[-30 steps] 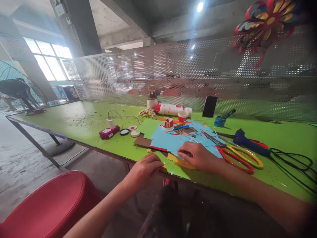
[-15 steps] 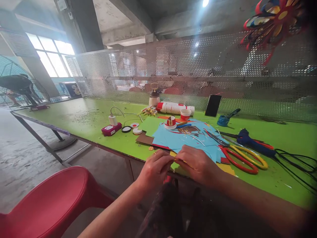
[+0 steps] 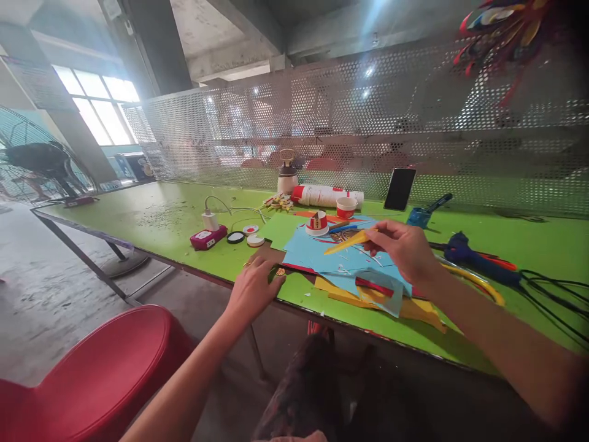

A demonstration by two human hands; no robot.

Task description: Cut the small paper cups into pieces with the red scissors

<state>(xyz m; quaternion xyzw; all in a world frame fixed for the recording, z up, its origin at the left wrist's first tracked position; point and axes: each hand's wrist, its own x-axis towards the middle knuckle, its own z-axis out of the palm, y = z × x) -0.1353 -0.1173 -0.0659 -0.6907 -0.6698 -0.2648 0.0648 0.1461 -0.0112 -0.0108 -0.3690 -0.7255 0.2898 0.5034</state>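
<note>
My right hand (image 3: 405,248) is raised over the blue paper sheets (image 3: 322,255) and pinches a thin yellow paper strip (image 3: 347,242) that points left. My left hand (image 3: 255,285) rests at the near table edge, fingers curled, with its fingertips on a small round orange piece (image 3: 280,271) beside a brown sheet (image 3: 269,253). Loose yellow, red and blue paper pieces (image 3: 381,294) lie under my right forearm. The yellow-and-red scissors (image 3: 478,279) lie partly hidden behind my right wrist.
On the green table (image 3: 151,224) stand a pink charger box (image 3: 208,237), tape rolls (image 3: 248,236), paper cups (image 3: 345,207), a lying cup stack (image 3: 326,196), a phone (image 3: 399,189), and a blue glue gun (image 3: 473,258) with black cable. A mesh screen rises behind. A red stool (image 3: 105,368) is lower left.
My right hand lifted away from the table edge with the yellow strip and moved up and right. My left hand moved left to the small orange piece. The paper stack shifted.
</note>
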